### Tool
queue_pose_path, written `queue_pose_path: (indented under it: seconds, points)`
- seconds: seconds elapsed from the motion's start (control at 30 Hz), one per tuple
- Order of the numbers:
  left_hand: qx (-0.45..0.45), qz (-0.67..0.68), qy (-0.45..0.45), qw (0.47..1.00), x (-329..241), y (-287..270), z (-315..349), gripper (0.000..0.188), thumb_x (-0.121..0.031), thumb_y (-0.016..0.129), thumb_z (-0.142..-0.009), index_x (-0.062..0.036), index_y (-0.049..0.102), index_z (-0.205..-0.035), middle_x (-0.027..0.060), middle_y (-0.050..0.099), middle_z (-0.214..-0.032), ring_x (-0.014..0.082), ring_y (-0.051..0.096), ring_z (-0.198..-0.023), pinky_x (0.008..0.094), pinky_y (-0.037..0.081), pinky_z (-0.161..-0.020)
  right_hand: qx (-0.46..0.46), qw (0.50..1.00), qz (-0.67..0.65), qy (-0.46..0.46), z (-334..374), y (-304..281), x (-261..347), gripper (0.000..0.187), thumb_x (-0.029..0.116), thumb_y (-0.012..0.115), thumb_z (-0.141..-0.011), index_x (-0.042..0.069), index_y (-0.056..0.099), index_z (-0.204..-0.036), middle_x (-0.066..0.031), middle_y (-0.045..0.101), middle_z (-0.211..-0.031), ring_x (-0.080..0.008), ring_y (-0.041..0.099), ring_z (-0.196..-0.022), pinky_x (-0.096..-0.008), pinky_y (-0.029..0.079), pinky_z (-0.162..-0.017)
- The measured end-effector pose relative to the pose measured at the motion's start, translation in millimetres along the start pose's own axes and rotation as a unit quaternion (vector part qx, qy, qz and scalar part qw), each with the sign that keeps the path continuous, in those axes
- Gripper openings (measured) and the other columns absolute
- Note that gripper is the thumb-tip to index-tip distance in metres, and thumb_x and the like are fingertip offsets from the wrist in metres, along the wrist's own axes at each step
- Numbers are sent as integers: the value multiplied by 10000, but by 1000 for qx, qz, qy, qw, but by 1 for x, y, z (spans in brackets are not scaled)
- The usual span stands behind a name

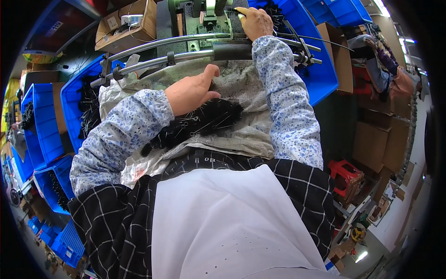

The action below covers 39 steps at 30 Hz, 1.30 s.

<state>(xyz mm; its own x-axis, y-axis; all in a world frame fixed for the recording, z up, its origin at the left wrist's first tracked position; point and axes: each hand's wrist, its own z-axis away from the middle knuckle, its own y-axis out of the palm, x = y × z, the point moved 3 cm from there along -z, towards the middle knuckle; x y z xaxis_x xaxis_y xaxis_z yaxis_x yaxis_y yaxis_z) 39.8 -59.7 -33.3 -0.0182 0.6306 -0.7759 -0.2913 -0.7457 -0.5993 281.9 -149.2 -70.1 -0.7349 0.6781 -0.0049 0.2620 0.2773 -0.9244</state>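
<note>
My right hand [257, 23], with a yellow cover on a fingertip, reaches to the machine [209, 25] at the top. Its fingers are closed on a small black-bristled brush [231, 12], partly hidden by the hand. My left hand [193, 90] hovers over my lap, thumb and forefinger apart, with nothing visible between them. Beneath it lies a heap of black brushes [200, 121] with thin metal wire stems and small loops. They rest on a grey, stained cloth [251, 93] spread over my lap.
Two metal rods [186, 56] cross in front of the machine. Blue bins stand at the left [72, 111] and right [320, 79], both containing black pieces. A cardboard box [134, 23] holds a small white device. A red stool [344, 176] and another person [385, 65] are at right.
</note>
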Motion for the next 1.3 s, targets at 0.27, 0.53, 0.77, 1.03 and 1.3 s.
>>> queue_pose_path:
  seconds: [0.27, 0.53, 0.77, 1.03, 1.3]
  points:
    - [21, -64, 50, 996, -12, -23, 3, 294, -222, 625, -851, -53, 504, -1059, 156, 457, -1072, 329, 547, -932, 376, 464, -814, -8, 999, 40, 15, -1, -15, 5, 354, 289, 633, -805, 177, 620, -1141, -62, 623, -1002, -251, 552, -966, -403, 423, -873]
    - [1, -12, 57, 998, 2, -45, 11, 292, -196, 595, -871, -46, 537, -1114, 123, 441, -1060, 265, 485, -990, 355, 411, -900, -5, 997, -25, 69, 10, 2, 0, 410, 274, 629, -769, 111, 609, -1145, -111, 628, -1073, -307, 539, -1078, -444, 418, -904]
    - [-80, 18, 85, 993, -1, -44, 14, 224, -105, 573, -855, -20, 512, -1053, 129, 462, -1048, 250, 503, -952, 339, 429, -862, 23, 998, -6, 64, -4, -2, 60, 302, 258, 600, -763, 104, 647, -1018, -77, 650, -987, -289, 565, -1036, -446, 430, -831]
    - [-89, -11, 64, 994, -5, -62, 23, 242, -91, 564, -868, -29, 524, -1098, 90, 475, -1033, 184, 524, -888, 278, 463, -769, 50, 996, 21, 71, -6, -9, 61, 326, 291, 605, -771, 157, 656, -1064, -46, 658, -990, -241, 571, -994, -438, 397, -826]
    - [-123, 33, 92, 988, 10, -68, 29, 274, -40, 551, -876, -26, 510, -1147, 85, 507, -1077, 141, 553, -993, 271, 471, -872, 47, 996, -50, 54, -8, 19, -49, 274, 287, 595, -798, 130, 654, -1015, -138, 636, -972, -316, 611, -876, -413, 491, -761]
